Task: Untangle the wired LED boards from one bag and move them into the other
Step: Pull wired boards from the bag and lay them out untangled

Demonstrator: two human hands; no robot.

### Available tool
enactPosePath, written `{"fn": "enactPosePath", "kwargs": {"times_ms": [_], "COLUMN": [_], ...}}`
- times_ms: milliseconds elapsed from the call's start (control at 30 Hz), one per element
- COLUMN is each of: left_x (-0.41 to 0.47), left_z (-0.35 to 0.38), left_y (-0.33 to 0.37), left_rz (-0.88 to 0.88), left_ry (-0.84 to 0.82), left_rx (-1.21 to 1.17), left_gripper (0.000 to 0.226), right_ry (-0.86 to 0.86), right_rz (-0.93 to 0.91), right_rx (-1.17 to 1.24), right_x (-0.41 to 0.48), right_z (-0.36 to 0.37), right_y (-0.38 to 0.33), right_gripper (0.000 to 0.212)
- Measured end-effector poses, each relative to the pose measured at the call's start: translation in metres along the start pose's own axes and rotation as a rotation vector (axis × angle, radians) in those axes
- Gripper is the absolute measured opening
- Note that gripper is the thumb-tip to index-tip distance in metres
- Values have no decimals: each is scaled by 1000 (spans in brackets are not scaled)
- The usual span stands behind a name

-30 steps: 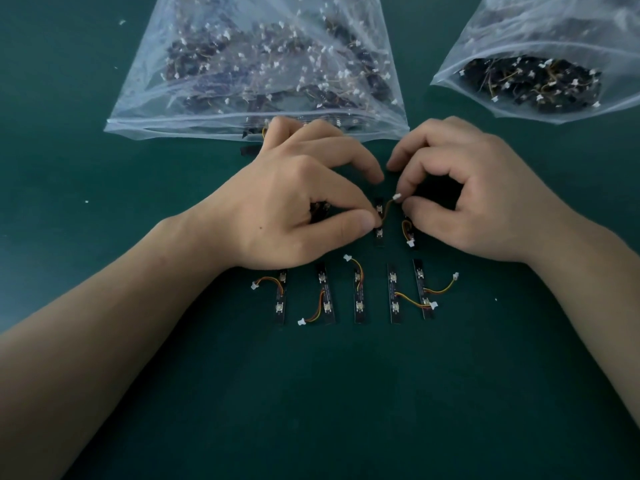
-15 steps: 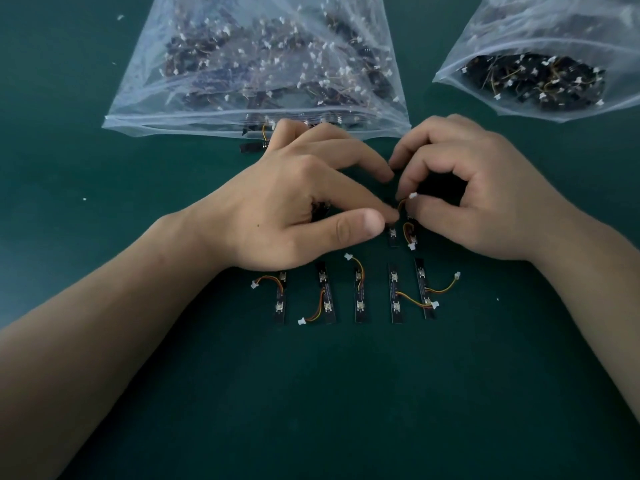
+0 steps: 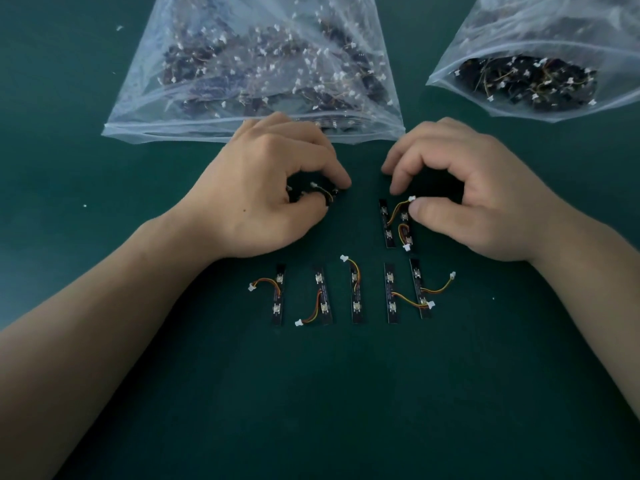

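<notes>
Our left hand (image 3: pixel 273 188) curls round a small tangle of boards (image 3: pixel 320 195); our right hand (image 3: pixel 478 199) pinches a white connector (image 3: pixel 412 199), w/ two boards (image 3: pixel 388 221) under it. Five boards (image 3: pixel 356 299) lie separated in a row nearer us — none of these bagged yet. Left bag (image 3: pixel 252 64) looks packed, right bag (image 3: pixel 540 74) less so — most work remains, we'd judge.

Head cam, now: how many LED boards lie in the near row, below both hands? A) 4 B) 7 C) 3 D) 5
D: five boards lie side by side in the near row, below the left hand, which grips a tangled bunch, and the right hand, which pinches the white connector of one of the two boards higher up.
</notes>
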State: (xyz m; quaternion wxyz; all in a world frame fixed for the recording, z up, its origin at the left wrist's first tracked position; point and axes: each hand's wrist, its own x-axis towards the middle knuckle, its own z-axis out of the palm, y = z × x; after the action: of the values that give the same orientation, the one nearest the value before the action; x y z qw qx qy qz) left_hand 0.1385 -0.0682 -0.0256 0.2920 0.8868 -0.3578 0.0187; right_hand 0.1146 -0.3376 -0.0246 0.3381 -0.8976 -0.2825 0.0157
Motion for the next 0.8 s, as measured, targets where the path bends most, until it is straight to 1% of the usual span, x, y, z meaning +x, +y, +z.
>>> {"fn": "enactPosePath", "kwargs": {"times_ms": [100, 167, 233, 300, 367, 467, 533, 600, 700, 800], "left_x": [0, 0, 0, 0, 0, 1, 2, 2, 2, 1], "left_z": [0, 2, 2, 3, 4, 3, -2, -5, -3, -1], "left_y": [-1, 0, -1, 0, 2, 3, 1, 1, 4, 4], "left_rz": [-21, -25, -25, -18, -5, 0, -33, -51, -27, -16], "left_ry": [-9, -7, -3, 1, -2, -22, -38, -63, -91, -75], "left_rx": [-7, 4, 7, 11, 24, -11, -97, -130, -51, -33], "left_gripper": [30, 29, 28, 26, 24, 23, 29, 39, 39, 35], "right_ry": [-5, 9, 60, 133, 177, 145, 119, 116, 119, 114], "right_rz": [-13, 6, 40, 66, 86, 81, 69, 69, 72, 67], "right_rx": [14, 50, 192, 365, 450, 404, 339, 327, 337, 319], "right_x": [0, 0, 2, 3, 4, 3, 3, 2, 2, 2], "right_z": [1, 2, 1, 1, 1, 4, 6, 6, 5, 6], "right_y": [4, 7, 10, 15, 20, 22, 21, 21, 21, 21], "right_gripper": [19, 33, 50, 60, 61, 59, 59, 59, 59, 58]}}
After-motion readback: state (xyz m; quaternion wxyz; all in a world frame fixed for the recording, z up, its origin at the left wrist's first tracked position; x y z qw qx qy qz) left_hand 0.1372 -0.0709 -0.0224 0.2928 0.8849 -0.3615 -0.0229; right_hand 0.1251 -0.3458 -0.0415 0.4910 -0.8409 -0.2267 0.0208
